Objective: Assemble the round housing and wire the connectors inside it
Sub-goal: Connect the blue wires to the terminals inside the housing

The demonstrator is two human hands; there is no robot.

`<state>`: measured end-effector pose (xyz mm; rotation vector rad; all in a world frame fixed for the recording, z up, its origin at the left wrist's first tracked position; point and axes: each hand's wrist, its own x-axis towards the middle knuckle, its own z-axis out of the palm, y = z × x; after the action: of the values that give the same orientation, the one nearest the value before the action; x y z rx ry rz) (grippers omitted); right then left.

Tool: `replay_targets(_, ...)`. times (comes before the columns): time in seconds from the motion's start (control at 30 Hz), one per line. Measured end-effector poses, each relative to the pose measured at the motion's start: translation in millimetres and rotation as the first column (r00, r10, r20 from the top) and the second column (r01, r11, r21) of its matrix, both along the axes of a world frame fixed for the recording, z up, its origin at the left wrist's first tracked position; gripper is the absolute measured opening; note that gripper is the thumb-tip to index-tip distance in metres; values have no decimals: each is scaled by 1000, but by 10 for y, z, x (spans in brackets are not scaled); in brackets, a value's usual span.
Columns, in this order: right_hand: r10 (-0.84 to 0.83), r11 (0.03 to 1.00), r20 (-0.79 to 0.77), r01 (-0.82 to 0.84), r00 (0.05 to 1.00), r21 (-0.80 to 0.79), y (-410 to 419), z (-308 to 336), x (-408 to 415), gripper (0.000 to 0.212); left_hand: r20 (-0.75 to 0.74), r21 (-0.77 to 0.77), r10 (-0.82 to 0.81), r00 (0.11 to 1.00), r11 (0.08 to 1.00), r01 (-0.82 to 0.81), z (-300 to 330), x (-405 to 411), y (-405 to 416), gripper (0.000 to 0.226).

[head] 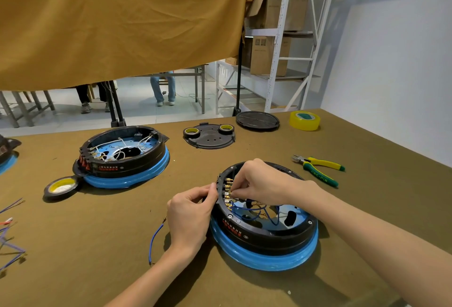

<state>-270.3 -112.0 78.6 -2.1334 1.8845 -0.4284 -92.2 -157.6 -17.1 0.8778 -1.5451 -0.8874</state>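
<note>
Nearest on the brown table (244,289), toward the left, one loose blue wire (153,240) lies beside the left forearm, and more loose wires (11,235) lie at the left edge; just beyond, the round housing (265,231) sits near and right of centre, a black ring on a blue base, open at the top; the left hand (193,216) holds its left wall from outside, with curled fingers around the rim next to the row of brass connectors (228,193); the right hand (263,183) reaches over from the right into the ring and its fingertips pinch something small at these connectors, I think a wire end, but it is too small to tell surely; thin blue wires (256,210) already loop inside. I judge the housing stiff and rather steady, good to hold by the wall; the wires are soft and springy, and the brass tabs may bend, so it is better to pinch close to the terminal and push straight. A little farther on the right lie the yellow-green pliers (320,167); on the left a black tape roll (61,185) and a second housing (124,155) with white wires; farther still a black cover plate (209,135), a round lid (257,120) and a yellow tape roll (304,120).
</note>
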Motion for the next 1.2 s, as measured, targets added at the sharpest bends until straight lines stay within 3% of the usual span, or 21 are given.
replay_targets(0.47,-10,1000,-141,9,990,-10,-94,-5,131,14,-2,-24,-8,1000,1000,8,-45,-4,22,15)
replay_targets(0.73,52,998,-137,-47,989,36,-48,70,42,14,6,-25,-12,1000,1000,13,-55,10,0,12)
replay_targets(1.2,17,1000,-88,-19,996,-21,-17,-25,81,15,22,-25,-28,999,999,28,-64,15,-2,14)
